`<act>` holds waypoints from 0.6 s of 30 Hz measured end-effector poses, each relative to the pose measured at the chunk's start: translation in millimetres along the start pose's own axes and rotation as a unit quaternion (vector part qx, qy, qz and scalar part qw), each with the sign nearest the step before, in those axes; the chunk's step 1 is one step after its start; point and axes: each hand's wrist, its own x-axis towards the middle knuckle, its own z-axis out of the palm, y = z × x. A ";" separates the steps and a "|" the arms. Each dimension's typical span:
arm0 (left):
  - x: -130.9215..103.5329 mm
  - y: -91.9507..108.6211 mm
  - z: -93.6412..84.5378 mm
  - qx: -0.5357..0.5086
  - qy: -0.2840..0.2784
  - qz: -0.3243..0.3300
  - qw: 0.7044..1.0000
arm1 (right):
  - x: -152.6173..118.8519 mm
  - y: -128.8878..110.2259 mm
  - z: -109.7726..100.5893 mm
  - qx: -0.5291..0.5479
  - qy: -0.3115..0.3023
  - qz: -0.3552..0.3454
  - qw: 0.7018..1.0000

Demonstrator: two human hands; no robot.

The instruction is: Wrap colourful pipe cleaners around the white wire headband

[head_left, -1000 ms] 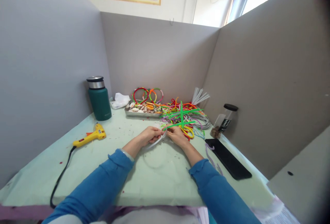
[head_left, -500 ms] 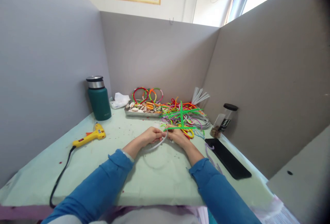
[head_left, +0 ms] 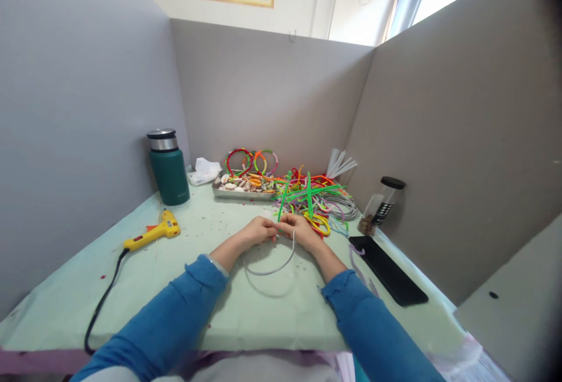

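Over the middle of the table, my left hand [head_left: 259, 231] and my right hand [head_left: 299, 229] meet at the fingertips, both pinched closed. Between them they hold a thin grey hoop [head_left: 271, 272], which hangs down toward me in a curve. A green pipe cleaner [head_left: 283, 203] rises from the pinched fingers, pointing away from me. My fingers hide the spot where the green strip and the hoop come together. Just behind my right hand lie yellow-handled scissors [head_left: 324, 227] and a tangled pile of coloured pipe cleaners [head_left: 314, 194].
A metal tray [head_left: 244, 195] of small pieces stands at the back beside finished-looking coloured rings [head_left: 239, 162]. At left are a green bottle [head_left: 169, 174] and a yellow glue gun [head_left: 153, 234]. A black phone-like slab [head_left: 389, 270] and a clear jar [head_left: 381, 206] are at right.
The green pipe cleaner has swung from lying across to the right to pointing away from me. The grey hoop has turned and now shows a wider curve below my hands.
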 end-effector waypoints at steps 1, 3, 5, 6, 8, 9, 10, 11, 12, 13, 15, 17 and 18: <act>0.5 -0.2 -0.3 -0.019 0.000 -0.008 1.000 | -0.3 -0.5 0.3 0.008 0.000 0.000 1.000; 0.7 0.4 -0.9 -0.055 0.000 -0.020 0.998 | -0.7 -0.9 0.7 0.021 -0.005 -0.004 1.000; 0.2 1.5 -1.8 -0.087 -0.004 -0.027 0.996 | -1.1 -0.7 0.8 0.027 -0.011 -0.008 1.000; -0.1 2.1 -2.3 -0.101 -0.006 -0.030 0.994 | -1.4 -0.5 0.7 0.031 -0.012 -0.006 0.999; -0.5 2.7 -3.4 -0.125 -0.009 -0.036 0.992 | -1.8 0.4 0.3 0.039 -0.005 0.004 0.999; -0.6 2.8 -3.9 -0.132 -0.011 -0.037 0.990 | -1.9 1.1 0.0 0.041 -0.001 0.008 0.999; -0.5 2.7 -4.3 -0.136 -0.014 -0.037 0.990 | -1.9 1.9 -0.2 0.043 0.001 0.010 0.999; -0.4 2.4 -4.6 -0.138 -0.015 -0.036 0.990 | -1.7 2.8 -0.4 0.045 0.000 0.010 0.999; -0.2 2.0 -4.9 -0.136 -0.016 -0.035 0.990 | -1.4 3.9 -0.5 0.045 -0.003 0.007 0.999; -0.1 1.4 -5.0 -0.132 -0.018 -0.032 0.991 | -0.9 5.1 -0.4 0.044 -0.007 0.002 0.999; 0.1 0.0 -5.3 -0.124 -0.019 -0.025 0.992 | 0.4 7.4 -0.1 0.035 -0.011 -0.007 0.999; -0.1 -1.4 -5.5 -0.115 -0.020 -0.018 0.993 | 1.8 9.4 0.4 0.014 -0.008 -0.018 1.000; -0.3 -1.9 -5.6 -0.110 -0.023 -0.014 0.994 | 2.4 10.2 0.7 0.001 -0.005 -0.024 1.000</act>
